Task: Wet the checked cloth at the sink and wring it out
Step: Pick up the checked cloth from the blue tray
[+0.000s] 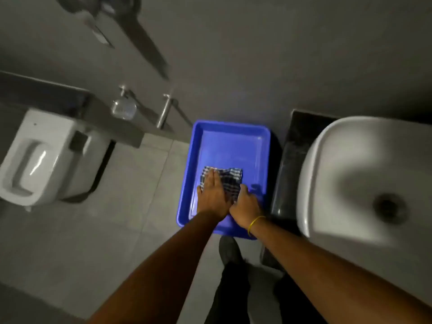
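Reaching down into a blue tray (pixel 195 160) on the floor, both arms extended from the lower edge of view. Left hand (pixel 214 197) laid flat, palm down, fingers together and straight, pressing on the checked cloth (pixel 230 181). Cloth sits under and just beyond the left fingertips, bunched, spilling out to the right of that hand — toward the far side of the right hand (pixel 247 206). Right hand touching the left at the thumb side, fingers curled down at the cloth's near-right edge; looks like a pinch on that edge, but fingertips hidden, so grip not confirmed. Yellow band (pixel 253 224) on the right wrist.

Cloth lies in the near half of the tray, on the tray floor; far half of the tray beyond the hands is bare blue. Wet or dry — cannot tell.

White sink (pixel 350 174) well off to the right of the right hand, set on a dark counter (pixel 289 160) just beside the tray; dark drain visible in the bowl. Cloth well apart from the sink.

To the left of the left hand, across the grey tiled floor: white toilet (pixel 39 160). Dark shoe (pixel 230 250) below the hands, just nearer than the tray's near edge.
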